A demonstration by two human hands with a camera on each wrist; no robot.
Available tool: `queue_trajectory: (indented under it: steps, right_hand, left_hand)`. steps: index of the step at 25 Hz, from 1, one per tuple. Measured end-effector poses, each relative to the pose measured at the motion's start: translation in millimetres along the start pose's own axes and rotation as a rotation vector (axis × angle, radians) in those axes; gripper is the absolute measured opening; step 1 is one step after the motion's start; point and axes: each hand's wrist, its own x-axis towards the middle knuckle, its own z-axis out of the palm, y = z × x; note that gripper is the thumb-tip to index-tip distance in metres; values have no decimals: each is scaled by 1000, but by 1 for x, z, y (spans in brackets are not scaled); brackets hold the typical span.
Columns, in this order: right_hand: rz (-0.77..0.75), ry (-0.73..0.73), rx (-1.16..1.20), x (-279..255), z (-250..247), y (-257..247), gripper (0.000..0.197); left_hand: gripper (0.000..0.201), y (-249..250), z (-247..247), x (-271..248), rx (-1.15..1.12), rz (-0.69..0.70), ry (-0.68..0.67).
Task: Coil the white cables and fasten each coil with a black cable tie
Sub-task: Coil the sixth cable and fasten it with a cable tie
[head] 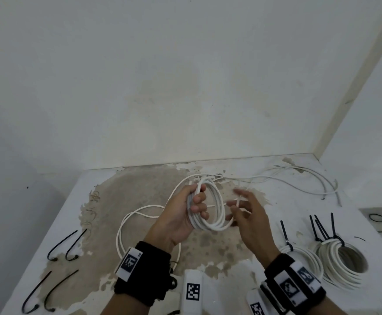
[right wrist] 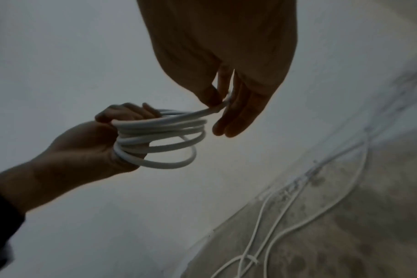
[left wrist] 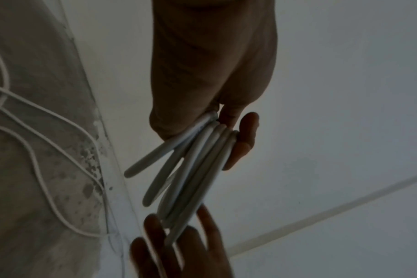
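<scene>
No words, numbers or brand names can be read anywhere in these views. The only signs are black-and-white square code patterns on white tags: one on the left wristband [head: 130, 263], two on the right wristband [head: 296, 283], and two on white blocks [head: 193, 291] at the bottom edge.

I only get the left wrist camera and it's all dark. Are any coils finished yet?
Observer: Yes. In the head view, tied coils lie at the right of the table, with black tie tails sticking up.
Operator: Are there ties left?
Observer: Four loose cable ties lie on the table's left side.
Operator: What's the other hand doing?
Observer: In the right wrist view, the right hand pinches the strand leaving the coil that the left hand grips.
</scene>
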Motion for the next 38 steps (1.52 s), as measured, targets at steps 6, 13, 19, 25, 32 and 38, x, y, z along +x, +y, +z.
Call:
queue_trajectory:
  steps: [6, 13, 19, 25, 32, 38]
  right_hand:
    - [-125, 68, 114, 2, 15, -8, 30]
    - [-120, -51, 306, -11, 22, -22, 39]
    - [-156, -138, 211, -3, 14, -22, 49]
    - [-115, -170, 290, -14, 21, -17, 57]
    - [-181, -179, 150, -18, 23, -11, 35]
    - [-169, -312, 26, -17, 12, -5, 47]
  left_hand:
    - [29, -8, 0, -1, -77, -119, -25]
    - [32, 4, -5, -3, -82, -177, -127]
    - [29, 2, 3, -4, 267, -91, 48]
    - [42, -11, -6, 10, 1064, 348, 389]
    - [77, -7, -13, 10, 1364, 435, 308]
    - [40, -1, -15, 4, 1291, 221, 12]
